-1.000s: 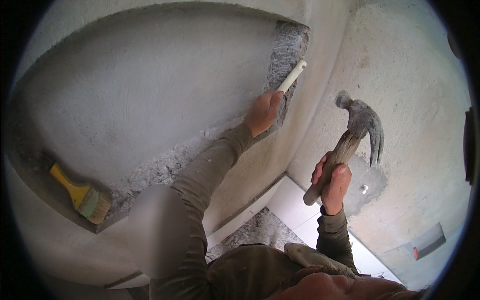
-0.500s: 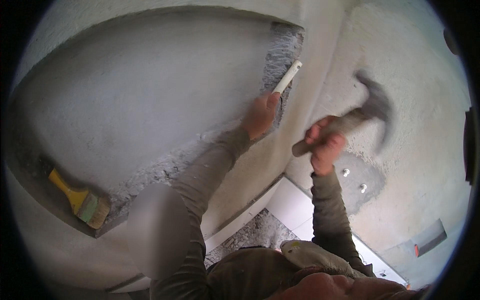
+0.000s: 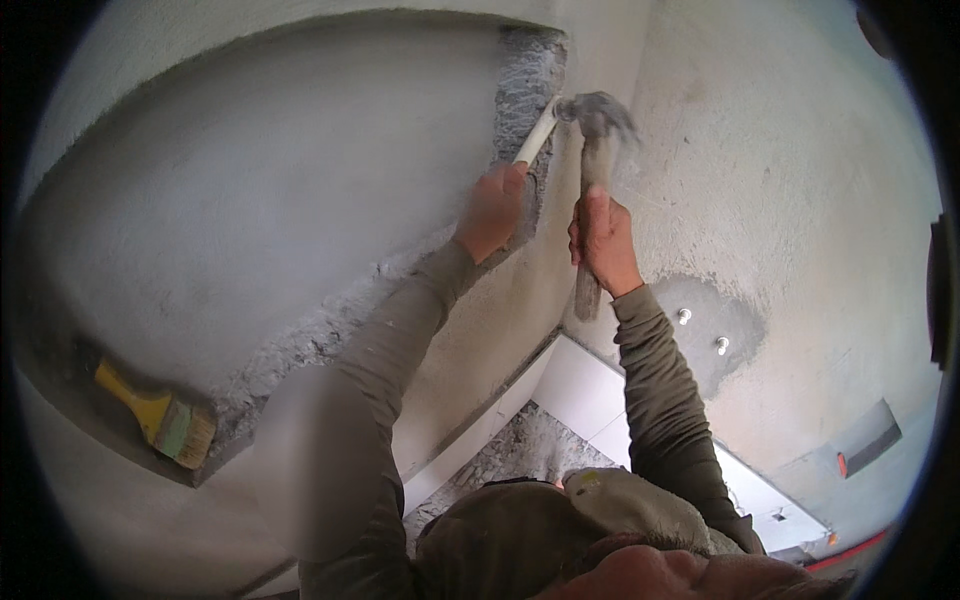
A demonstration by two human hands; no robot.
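Head view: hands (image 3: 606, 240) tight around white handle (image 3: 537, 138) and hammer (image 3: 595, 160), by niche's right edge (image 3: 560, 65).

Soft, diffuse light leaves the walls (image 3: 780, 180) a muted grey, while the white tiles (image 3: 580, 385) look brightest, nearly washed out. Shadow darkens the left edge of the niche (image 3: 300, 170), around the yellow brush (image 3: 160, 415). Motion smears the hammer head (image 3: 597, 113); the left hand (image 3: 492, 212) looks hazy, and a blurred grey oval (image 3: 310, 470) veils part of the left sleeve (image 3: 395, 345). Fisheye distortion bows the niche's top edge, and black fills all 4 picture corners.
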